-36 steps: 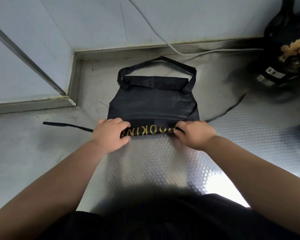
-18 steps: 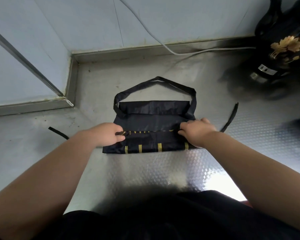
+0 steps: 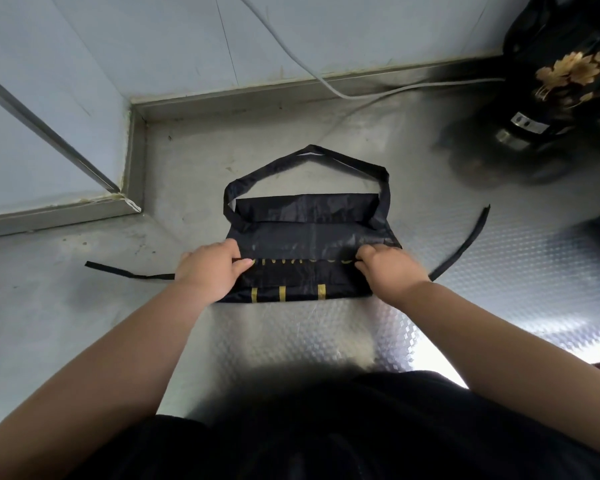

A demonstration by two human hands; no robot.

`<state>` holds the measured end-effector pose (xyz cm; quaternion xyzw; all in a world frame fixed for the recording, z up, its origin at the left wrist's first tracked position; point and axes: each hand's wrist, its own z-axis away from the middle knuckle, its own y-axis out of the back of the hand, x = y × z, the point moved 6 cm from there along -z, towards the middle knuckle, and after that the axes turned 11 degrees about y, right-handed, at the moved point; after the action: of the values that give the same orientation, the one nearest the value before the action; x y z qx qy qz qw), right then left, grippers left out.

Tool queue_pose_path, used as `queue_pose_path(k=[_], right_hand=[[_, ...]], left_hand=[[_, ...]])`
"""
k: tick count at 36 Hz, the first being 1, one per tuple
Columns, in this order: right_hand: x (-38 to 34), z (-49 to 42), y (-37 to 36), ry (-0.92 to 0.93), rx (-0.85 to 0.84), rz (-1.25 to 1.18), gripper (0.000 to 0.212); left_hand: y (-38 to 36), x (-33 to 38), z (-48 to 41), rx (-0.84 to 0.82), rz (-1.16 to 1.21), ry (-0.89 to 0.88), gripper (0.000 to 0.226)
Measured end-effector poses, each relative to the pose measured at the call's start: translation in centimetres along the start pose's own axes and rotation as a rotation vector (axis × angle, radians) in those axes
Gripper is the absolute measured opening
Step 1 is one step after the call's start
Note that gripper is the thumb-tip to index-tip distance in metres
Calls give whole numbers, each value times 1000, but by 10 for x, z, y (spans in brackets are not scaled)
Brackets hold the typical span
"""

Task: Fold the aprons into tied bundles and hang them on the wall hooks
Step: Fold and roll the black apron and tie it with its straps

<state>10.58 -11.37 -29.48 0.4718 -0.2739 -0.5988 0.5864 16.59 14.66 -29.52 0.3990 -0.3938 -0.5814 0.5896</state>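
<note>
A black apron [image 3: 309, 233] with gold lettering lies folded on the steel counter [image 3: 84, 317]. Its neck loop [image 3: 309, 154] points toward the wall. One waist tie [image 3: 125, 271] trails left and the other tie [image 3: 465, 244] curves off to the right. My left hand [image 3: 212, 271] pinches the left end of the folded near edge. My right hand [image 3: 388, 268] pinches the right end of the same fold. Gold stripes show on the layer under the fold.
A black vessel with a gold leaf pattern [image 3: 565, 81] stands at the back right. A white cable [image 3: 312, 74] runs down the wall and along the counter's back. A raised steel ledge [image 3: 59, 209] borders the left corner.
Both hands carried the apron's near edge away from me and laid it over the middle. The gold lettering is now mostly tucked in the fold and gold stripes show below.
</note>
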Motion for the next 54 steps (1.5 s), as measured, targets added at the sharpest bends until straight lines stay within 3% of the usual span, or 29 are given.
queue_pose_path(k=[2, 5, 8, 11, 13, 15, 18, 24, 27, 29, 31, 34, 36, 39, 41, 43, 46, 49, 54], right_hand=[[0, 1, -1, -14, 30, -6, 25], [1, 3, 0, -8, 92, 20, 27], [1, 10, 4, 50, 252, 74, 28], [-11, 21, 10, 148, 358, 117, 49], [-21, 22, -2, 206, 156, 182, 70], [-18, 28, -21, 144, -72, 205, 96], [-10, 29, -30, 77, -181, 203, 104], [-10, 23, -20, 109, -109, 196, 76], [-7, 25, -15, 125, -44, 156, 65], [-9, 24, -4, 124, 47, 117, 68], [-10, 24, 8, 133, 107, 128, 70], [-1, 17, 19, 141, 21, 17, 45], [3, 11, 25, 155, -78, -29, 42], [5, 1, 32, 141, -158, -59, 32], [4, -4, 36, 133, -191, -59, 27], [6, -10, 36, 100, -238, -39, 30], [12, -15, 30, 25, -334, 43, 51], [12, -22, 31, 53, -272, 261, 56], [5, -32, 29, 82, -162, 390, 56]], left_hand=[[6, 7, 10, 184, -36, -36, 26], [7, 22, 29, 392, 34, -241, 20], [-10, 33, 43, 332, 125, -425, 22], [-22, 32, 48, 114, 136, -363, 64], [-31, 29, 51, 51, -10, -365, 82], [-37, 29, 52, 30, -123, -384, 89], [-39, 31, 48, 15, -192, -364, 90], [-29, 31, 43, 131, -171, -413, 100], [-24, 36, 44, 96, -150, -419, 103], [-16, 35, 39, 45, -100, -396, 91], [-3, 34, 31, 3, -20, -388, 63], [20, 35, 16, -174, 79, -307, 32], [24, 37, 8, -355, 79, -248, 17], [15, 33, 0, -619, 193, -109, 22], [8, 33, 0, -686, 305, -47, 24], [7, 35, -3, -603, 282, -53, 23], [12, 33, -2, -314, 125, -118, 33], [11, 29, -2, -109, -147, -194, 55], [2, 22, -2, -104, -248, -134, 61]])
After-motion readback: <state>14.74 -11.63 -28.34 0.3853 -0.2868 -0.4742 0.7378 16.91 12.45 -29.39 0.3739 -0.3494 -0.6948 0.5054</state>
